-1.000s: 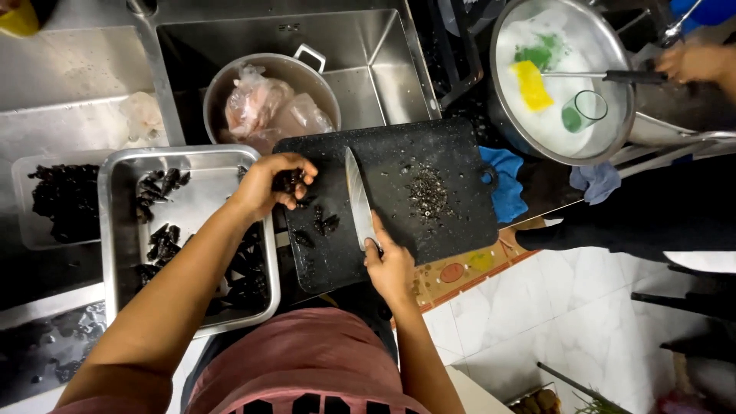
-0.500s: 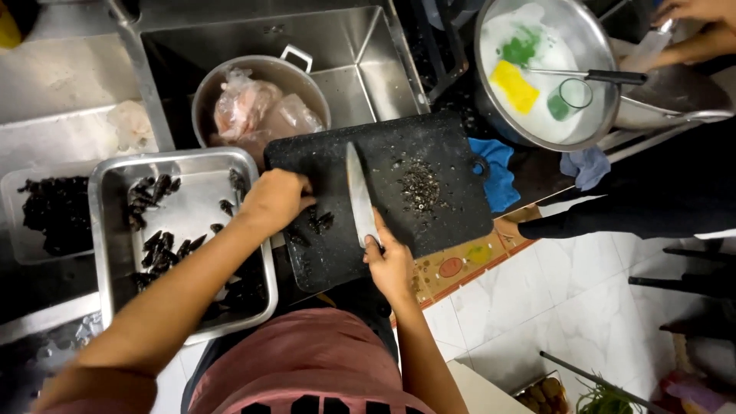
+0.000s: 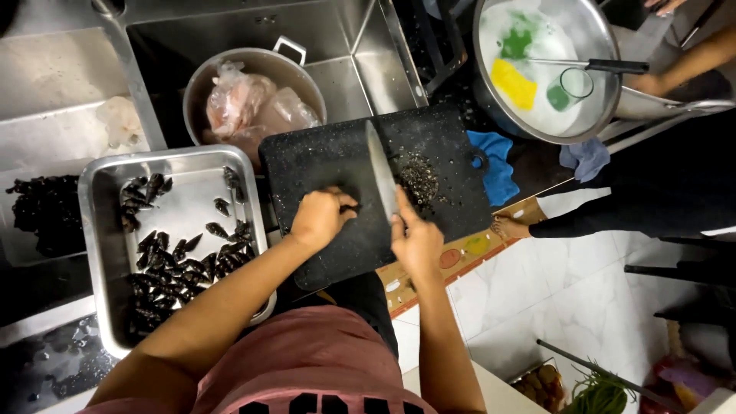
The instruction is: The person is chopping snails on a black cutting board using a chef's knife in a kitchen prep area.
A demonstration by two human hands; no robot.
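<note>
Room: we look down at a steel sink counter (image 3: 54, 77) and a white tiled floor (image 3: 583, 291).
Board: we see a black cutting board (image 3: 322, 165) on the counter, with a small heap of dark bits (image 3: 418, 178) on it.
Left hand: our left hand (image 3: 320, 217) is closed on a dark mussel (image 3: 349, 207) on the board.
Right hand: our right hand (image 3: 416, 244) is closed on a big knife (image 3: 381, 169), blade flat over the board, just beside the left hand.
Tray: a steel tray (image 3: 100, 230) left of the board holds many dark mussels (image 3: 176, 261).
Pot: a steel pot (image 3: 201, 84) in the sink holds bags of pale food (image 3: 253, 107).
Big pan: another person's hand (image 3: 652, 83) is at a soapy pan (image 3: 606, 46) with a yellow sponge (image 3: 514, 83), a green sponge (image 3: 520, 42) and a glass (image 3: 569, 88).
Cloth: a blue cloth (image 3: 494, 165) lies at the board's right side.
</note>
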